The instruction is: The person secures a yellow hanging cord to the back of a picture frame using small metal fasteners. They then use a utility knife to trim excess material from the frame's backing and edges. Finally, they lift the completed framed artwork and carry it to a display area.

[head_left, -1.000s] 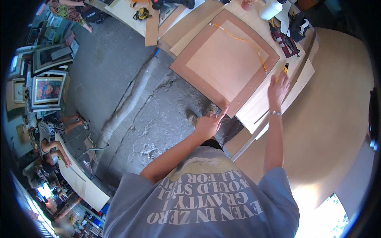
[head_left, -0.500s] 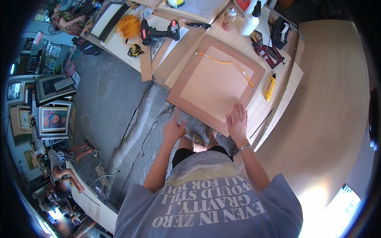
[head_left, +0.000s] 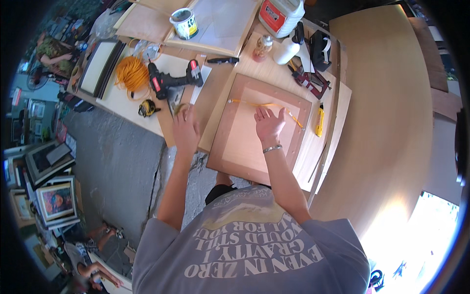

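A square picture frame (head_left: 245, 162) lies back up on the workbench, its brown border around a paler backing panel. An orange hanging cord (head_left: 264, 104) runs across its upper part, fixed at both ends. Over the panel, just below the cord, my right hand (head_left: 269, 126) is open and empty, palm turned up and fingers apart. My left hand (head_left: 186, 131) is left of the frame, above a narrow wood strip, its fingers bent together around a small greenish-tan bit that I cannot make out. Beyond its fingertips lie a flat metal piece (head_left: 175, 98) and a black-and-red cordless drill (head_left: 174, 81).
Left of the drill are a tape measure (head_left: 147, 108) and a coil of orange cord (head_left: 131, 73). A yellow utility knife (head_left: 319, 121) and a dark red staple gun (head_left: 311, 82) lie right of the frame. Bottles, a jug (head_left: 281, 18) and a paint can (head_left: 184, 24) stand farther back.
My left hand has moved forward from the frame's near corner to beside the drill. My right hand has lifted off the frame's near edge and turned palm up. The view has shifted.
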Demonstrator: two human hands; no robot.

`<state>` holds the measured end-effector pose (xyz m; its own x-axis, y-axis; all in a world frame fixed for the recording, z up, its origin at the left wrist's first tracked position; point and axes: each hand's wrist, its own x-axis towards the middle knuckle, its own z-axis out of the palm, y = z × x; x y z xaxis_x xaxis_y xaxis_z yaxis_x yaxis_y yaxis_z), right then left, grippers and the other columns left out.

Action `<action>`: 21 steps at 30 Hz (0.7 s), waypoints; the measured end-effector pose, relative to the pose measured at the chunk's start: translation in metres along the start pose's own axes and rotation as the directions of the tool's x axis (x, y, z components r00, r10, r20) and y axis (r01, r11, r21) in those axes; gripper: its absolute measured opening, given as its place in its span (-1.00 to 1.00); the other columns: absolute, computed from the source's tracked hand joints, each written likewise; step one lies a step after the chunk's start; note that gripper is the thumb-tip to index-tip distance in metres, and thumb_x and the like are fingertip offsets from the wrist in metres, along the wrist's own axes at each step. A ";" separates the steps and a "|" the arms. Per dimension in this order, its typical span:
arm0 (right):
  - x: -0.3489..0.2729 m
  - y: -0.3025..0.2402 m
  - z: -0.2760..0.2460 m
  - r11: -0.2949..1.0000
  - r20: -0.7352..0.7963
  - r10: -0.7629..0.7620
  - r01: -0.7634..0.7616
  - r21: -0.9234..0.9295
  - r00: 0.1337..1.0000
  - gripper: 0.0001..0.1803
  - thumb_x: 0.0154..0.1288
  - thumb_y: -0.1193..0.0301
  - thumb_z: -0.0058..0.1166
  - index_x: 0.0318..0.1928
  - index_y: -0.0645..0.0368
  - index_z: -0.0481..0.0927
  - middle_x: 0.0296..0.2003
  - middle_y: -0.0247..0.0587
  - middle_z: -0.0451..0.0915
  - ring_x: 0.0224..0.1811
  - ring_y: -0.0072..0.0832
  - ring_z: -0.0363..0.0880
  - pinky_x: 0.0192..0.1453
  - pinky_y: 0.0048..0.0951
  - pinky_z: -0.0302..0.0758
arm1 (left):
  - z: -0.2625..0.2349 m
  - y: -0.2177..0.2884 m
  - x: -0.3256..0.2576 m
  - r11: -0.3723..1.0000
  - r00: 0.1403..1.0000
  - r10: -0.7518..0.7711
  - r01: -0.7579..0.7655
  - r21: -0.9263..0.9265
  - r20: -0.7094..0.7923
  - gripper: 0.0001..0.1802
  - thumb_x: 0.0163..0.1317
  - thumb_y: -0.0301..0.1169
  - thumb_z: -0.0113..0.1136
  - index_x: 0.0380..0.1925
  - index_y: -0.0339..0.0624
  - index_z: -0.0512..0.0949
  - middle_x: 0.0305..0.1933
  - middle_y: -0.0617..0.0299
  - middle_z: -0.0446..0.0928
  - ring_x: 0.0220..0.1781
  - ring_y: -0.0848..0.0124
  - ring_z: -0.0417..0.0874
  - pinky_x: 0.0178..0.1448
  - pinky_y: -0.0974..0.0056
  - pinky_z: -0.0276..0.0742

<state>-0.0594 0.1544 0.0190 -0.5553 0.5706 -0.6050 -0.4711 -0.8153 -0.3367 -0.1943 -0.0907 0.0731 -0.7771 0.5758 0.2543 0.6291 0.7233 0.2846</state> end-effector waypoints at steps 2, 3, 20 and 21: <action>0.011 0.004 0.007 0.998 -0.078 -0.036 0.039 0.039 0.996 0.16 0.41 -0.28 -0.06 0.58 0.34 -0.22 0.53 0.23 0.00 0.62 -0.04 -0.03 0.58 -0.13 0.02 | 0.018 0.003 -0.010 0.986 0.997 0.072 -0.076 -0.151 -0.028 -0.47 0.28 -0.32 0.25 0.26 -0.13 0.47 0.08 -0.07 0.51 0.12 -0.06 0.51 0.17 -0.05 0.45; 0.016 0.005 0.010 0.997 -0.071 -0.058 0.061 0.039 0.996 0.12 0.40 -0.27 -0.04 0.56 0.34 -0.15 0.50 0.21 0.06 0.59 -0.06 0.02 0.55 -0.14 0.06 | 0.025 0.005 -0.019 0.974 0.996 0.063 -0.048 -0.222 0.065 -0.48 0.29 -0.30 0.25 0.24 -0.14 0.47 0.08 -0.08 0.51 0.11 -0.07 0.51 0.17 -0.06 0.45; -0.080 -0.014 0.062 0.983 -0.172 -0.178 0.181 0.002 0.969 -0.64 0.44 0.12 0.13 -0.21 0.14 0.37 -0.20 -0.16 0.51 0.20 -0.14 0.48 0.41 -0.09 0.31 | 0.059 0.025 -0.002 0.851 0.684 0.036 0.362 -0.381 0.729 -0.56 0.49 -0.04 0.04 -0.05 -0.26 0.50 -0.27 -0.20 0.64 -0.20 -0.19 0.68 -0.07 -0.16 0.58; -0.101 -0.016 0.071 0.982 -0.190 -0.188 0.181 -0.057 0.964 -0.64 0.43 0.12 0.14 -0.20 0.14 0.37 -0.20 -0.16 0.51 0.20 -0.14 0.49 0.41 -0.08 0.31 | 0.048 0.026 -0.002 0.836 0.722 0.096 0.315 -0.449 0.685 -0.58 0.49 -0.06 0.04 -0.08 -0.25 0.50 -0.32 -0.19 0.64 -0.24 -0.19 0.67 -0.10 -0.16 0.57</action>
<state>-0.0446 0.1166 0.1363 -0.3165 0.6848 -0.6564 -0.5241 -0.7030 -0.4807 -0.1774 -0.0551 0.0350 -0.5144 0.7463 -0.4225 0.2897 0.6149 0.7335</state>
